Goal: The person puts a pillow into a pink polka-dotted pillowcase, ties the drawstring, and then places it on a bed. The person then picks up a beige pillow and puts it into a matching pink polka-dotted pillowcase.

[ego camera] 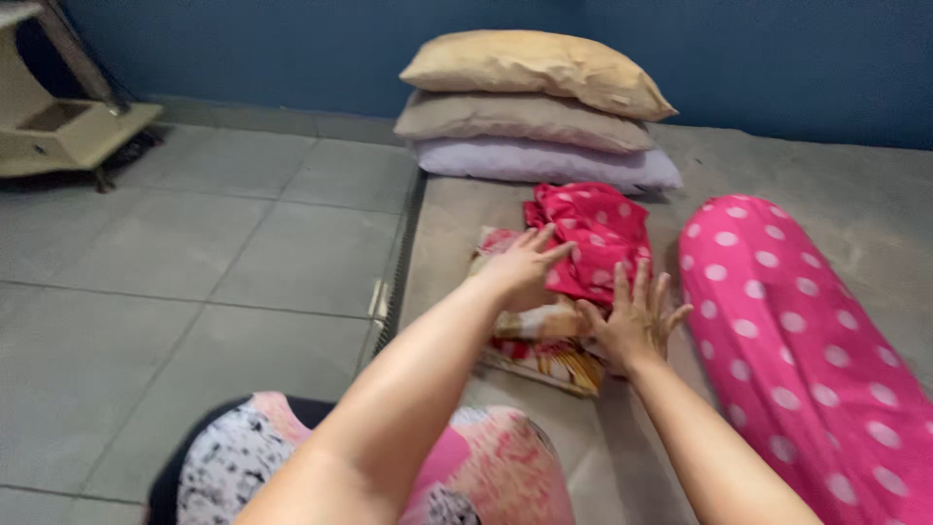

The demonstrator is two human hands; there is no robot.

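My left hand lies flat, fingers spread, on the left edge of a folded pink cloth with white dots. My right hand presses palm down, fingers apart, on the near end of the same pile. Under the pink cloth lies a folded floral cloth in red, yellow and cream. The pile rests on a grey mat. Neither hand grips anything.
Three stacked pillows, tan, beige and lilac, sit at the mat's far end against a blue wall. A long pink bolster with white dots lies to the right. Grey floor tiles and a cream low cabinet are left.
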